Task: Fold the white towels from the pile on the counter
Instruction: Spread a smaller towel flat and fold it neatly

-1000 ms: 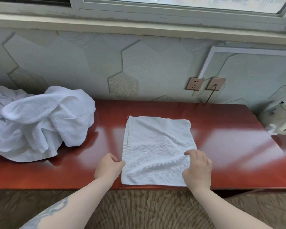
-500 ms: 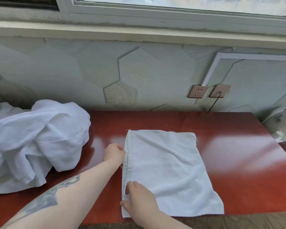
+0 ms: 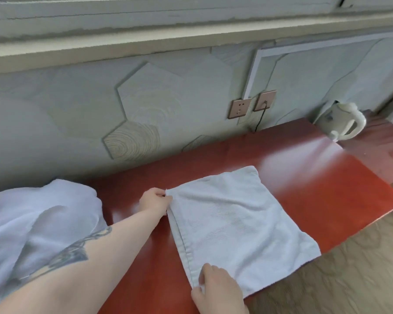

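A white towel [image 3: 241, 225], folded into a rectangle, lies flat on the red counter [image 3: 315, 182]. My left hand [image 3: 156, 203] pinches the towel's far left corner. My right hand [image 3: 218, 288] pinches its near left corner at the counter's front edge. The towel's near right corner hangs slightly over that edge. The pile of white towels [image 3: 39, 223] sits crumpled on the counter to the left, partly behind my left forearm.
A cream electric kettle [image 3: 343, 123] stands at the far right end of the counter. Two wall sockets [image 3: 252, 106] are on the wall behind, one with a black cord plugged in. Patterned carpet [image 3: 349, 279] lies below the counter's edge.
My left hand slid up the towel's left edge to the far corner. My right hand crossed from the right side to the near left corner. The view tilted and shifted left.
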Demonstrator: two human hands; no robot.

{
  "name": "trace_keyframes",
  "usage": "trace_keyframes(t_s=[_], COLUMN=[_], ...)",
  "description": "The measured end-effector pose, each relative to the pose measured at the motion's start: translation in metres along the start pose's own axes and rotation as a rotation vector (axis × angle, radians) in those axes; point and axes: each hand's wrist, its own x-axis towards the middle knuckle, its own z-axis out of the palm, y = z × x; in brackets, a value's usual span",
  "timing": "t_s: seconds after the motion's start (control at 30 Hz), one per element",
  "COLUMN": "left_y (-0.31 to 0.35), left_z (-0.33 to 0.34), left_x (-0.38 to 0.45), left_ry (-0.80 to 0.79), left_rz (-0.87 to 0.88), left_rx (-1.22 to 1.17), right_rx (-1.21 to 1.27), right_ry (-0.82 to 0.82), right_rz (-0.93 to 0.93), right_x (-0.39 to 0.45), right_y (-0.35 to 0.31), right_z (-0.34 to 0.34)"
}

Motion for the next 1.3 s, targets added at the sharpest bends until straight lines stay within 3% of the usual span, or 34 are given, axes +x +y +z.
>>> trace_keyframes(t_s=[0.1, 0.2, 0.57, 0.8, 0.93, 1.3], left_y=[0.008, 0.009, 0.011, 0.012, 0.014, 0.0], left_z=[0.0, 0.0, -0.006, -0.008, -0.011, -0.014], left_x=[0.012, 0.018, 0.038, 0.042, 0.044, 0.048], left_ry=[-0.047, -0.136, -0.257, -0.387, -0.397, -0.293], left_rz=[0.089, 0.109, 0.109, 0.008, 0.025, 0.223], left_rx=[0.072, 0.139, 0.167, 0.105, 0.12, 0.239], right_rx=[0.015, -0.045, -0.232, -0.221, -0.28, -0.307], right_ry=[0.069, 0.327, 0.416, 0.738, 0.721, 0.623], right_rz=[0.119, 0.137, 0.22, 0.041, -0.028, 0.01], right_x=[-0.005, -0.008, -0.005, -0.015, -0.016, -0.011], right_y=[-0.011, -0.011, -0.017, -0.022, -0.029, -0.034], right_z=[0.005, 0.024, 0.048, 0.039, 0.049, 0.057])
